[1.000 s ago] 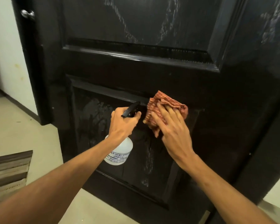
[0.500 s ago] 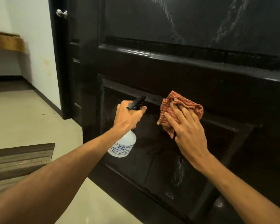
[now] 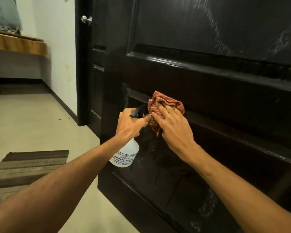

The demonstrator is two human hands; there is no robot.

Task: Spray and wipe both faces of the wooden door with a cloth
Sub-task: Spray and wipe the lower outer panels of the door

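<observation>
The dark wooden door (image 3: 208, 78) fills the right and centre of the view, with wet streaks on its upper and lower panels. My right hand (image 3: 173, 126) presses a red checked cloth (image 3: 166, 102) flat against the top edge of the lower panel, fingers spread over it. My left hand (image 3: 129, 125) grips the black trigger head of a white spray bottle (image 3: 125, 156), held just left of the cloth, close to the door. The two hands almost touch.
A metal door knob (image 3: 86, 19) sits at the upper left of the door edge. A striped mat (image 3: 29, 165) lies on the pale floor at the left. A white wall (image 3: 57, 47) and a wooden ledge (image 3: 18, 43) stand further back on the left.
The view has swung left and closer, showing more floor and the door edge. My right hand has slid the cloth left along the panel edge, up against my left hand with the bottle.
</observation>
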